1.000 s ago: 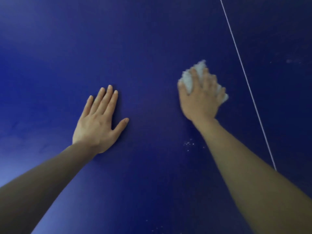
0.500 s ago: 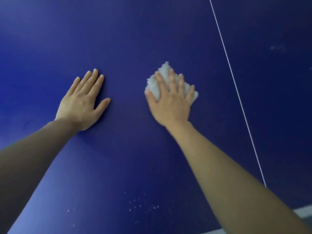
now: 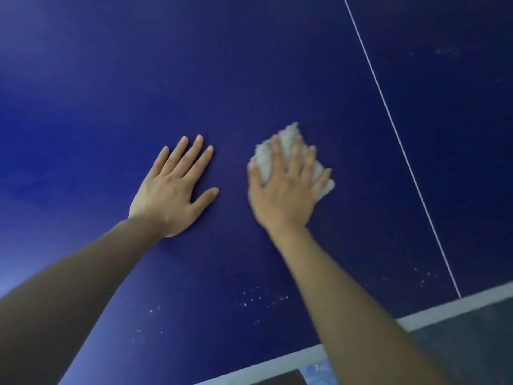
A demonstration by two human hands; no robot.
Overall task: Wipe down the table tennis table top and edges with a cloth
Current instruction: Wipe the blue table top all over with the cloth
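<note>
Since half a sec ago my view has tipped back: the white edge band (image 3: 416, 318) of the table (image 3: 249, 79) now shows at bottom right, and the R hand has slid the cloth closer to the L hand. R hand (image 3: 286, 190) lies flat on the white cloth (image 3: 288, 134), fingers spread straight, pressing it to the blue top, left of the thin white centre line (image 3: 399, 140). L hand (image 3: 175, 190) rests flat on bare table, fingers straight, just beside. White specks (image 3: 258, 297) sit nearer me, btw the forearms.
</note>
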